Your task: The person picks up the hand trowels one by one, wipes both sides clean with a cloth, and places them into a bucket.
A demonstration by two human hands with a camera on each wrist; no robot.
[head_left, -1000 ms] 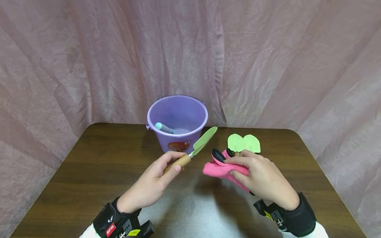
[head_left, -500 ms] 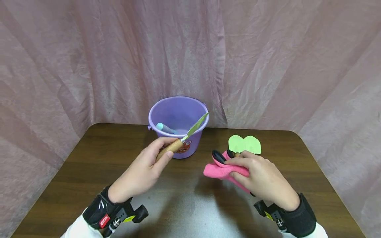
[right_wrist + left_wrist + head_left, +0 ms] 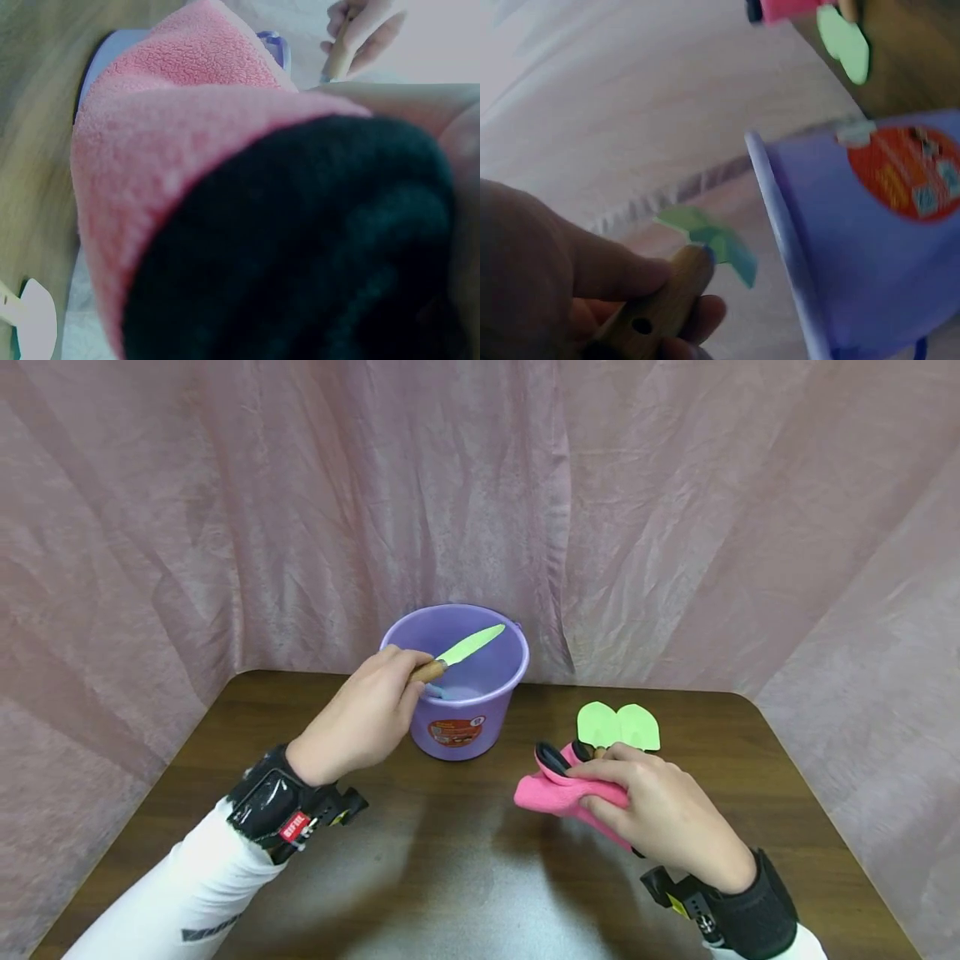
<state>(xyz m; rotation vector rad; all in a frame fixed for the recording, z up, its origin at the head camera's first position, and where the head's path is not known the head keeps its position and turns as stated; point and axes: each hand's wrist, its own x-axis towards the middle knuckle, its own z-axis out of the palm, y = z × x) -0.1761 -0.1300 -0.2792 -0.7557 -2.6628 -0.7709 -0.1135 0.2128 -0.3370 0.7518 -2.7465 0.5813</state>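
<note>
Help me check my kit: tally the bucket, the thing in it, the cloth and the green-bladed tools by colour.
Purple: 1 (bucket)
Pink: 1 (cloth)
Teal: 1 (item in the bucket)
Green blades: 2 (trowel, two-lobed tool)
Total: 5

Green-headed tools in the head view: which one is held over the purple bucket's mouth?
The long-bladed trowel, its wooden handle gripped by the left hand; the other tool has a two-lobed head, just beyond the right hand.
</note>
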